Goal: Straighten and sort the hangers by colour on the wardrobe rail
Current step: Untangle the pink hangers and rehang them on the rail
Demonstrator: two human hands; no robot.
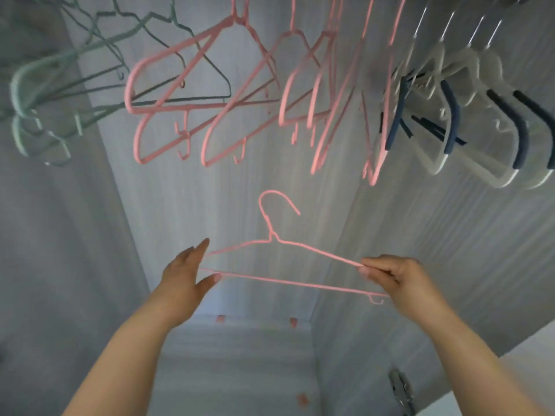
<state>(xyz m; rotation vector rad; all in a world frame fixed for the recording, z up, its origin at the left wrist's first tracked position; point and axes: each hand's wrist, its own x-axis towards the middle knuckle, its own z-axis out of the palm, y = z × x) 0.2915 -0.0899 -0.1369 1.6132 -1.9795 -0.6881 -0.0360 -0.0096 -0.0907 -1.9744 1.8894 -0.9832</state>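
You hold a thin pink hanger in front of you, low in the wardrobe, well below the ones that hang above. Its hook points up and curls to the right. Your right hand pinches the right shoulder of the wire between thumb and fingers, just above the small loop at that end of the bottom bar. Your left hand is spread at the left end: the fingers are straight and fanned, the thumb tip touches the bottom bar, and the top wire passes just by the fingertips. You cannot tell whether those fingers press on it.

Above, the hangers sit in groups. Green hangers bunch at the far left, tangled and tilted at different angles. Thick pink hangers fill the middle, several skewed and crossing each other. White hangers with dark blue grips hang at the right, blurred.

A metal hinge shows on the right wall, near you.
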